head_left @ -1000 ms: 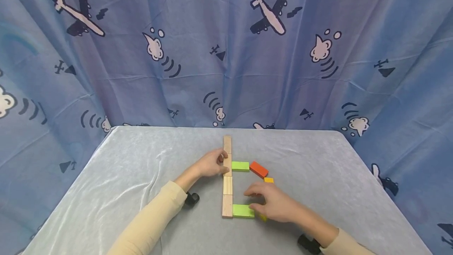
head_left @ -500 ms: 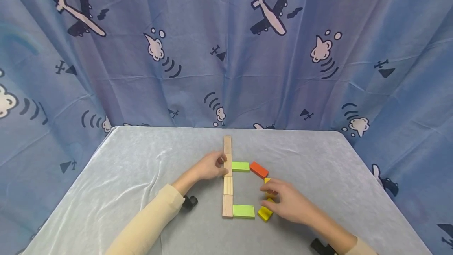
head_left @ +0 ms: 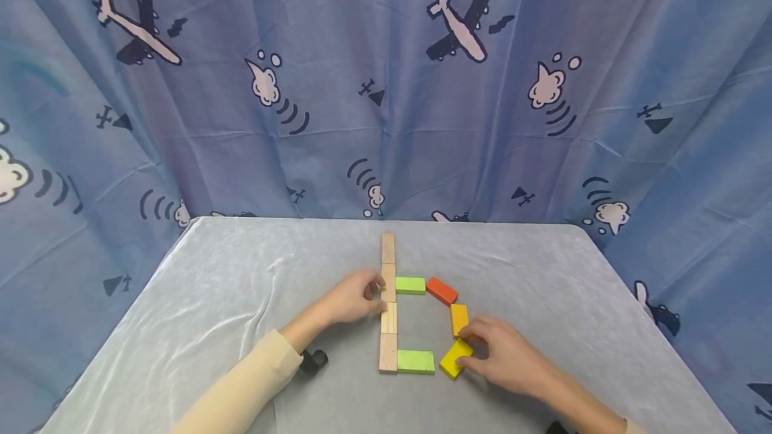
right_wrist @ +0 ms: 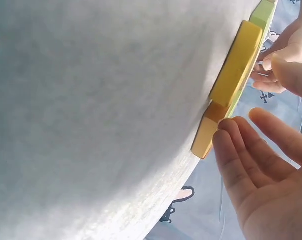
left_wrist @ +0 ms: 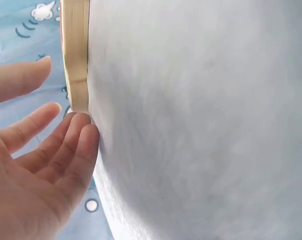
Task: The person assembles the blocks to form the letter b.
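Note:
In the head view a straight row of plain wooden blocks (head_left: 388, 350) runs away from me. My left hand (head_left: 354, 297) rests beside its middle, fingers loosely bent and fingertips at the row's left side. The left wrist view has the left hand's fingers (left_wrist: 81, 155) close to the row's end, thumb apart. My right hand (head_left: 506, 357) is at the right side of a yellow block (head_left: 455, 359), thumb by its near end and fingers by its far end. In the right wrist view thumb and fingers (right_wrist: 231, 160) are spread apart, fingertips by the orange block (head_left: 460, 321).
Two green blocks, a far one (head_left: 411, 285) and a near one (head_left: 415, 362), extend right from the row. A red block (head_left: 441, 291) lies slanted between the far green block and the orange one. A grey cloth (head_left: 211, 307) covers the table; a printed blue curtain (head_left: 338, 119) hangs behind.
My right hand has moved right and slightly nearer, from over the near green block to the yellow block, uncovering the yellow and orange blocks. The left hand has slid slightly nearer along the wooden row.

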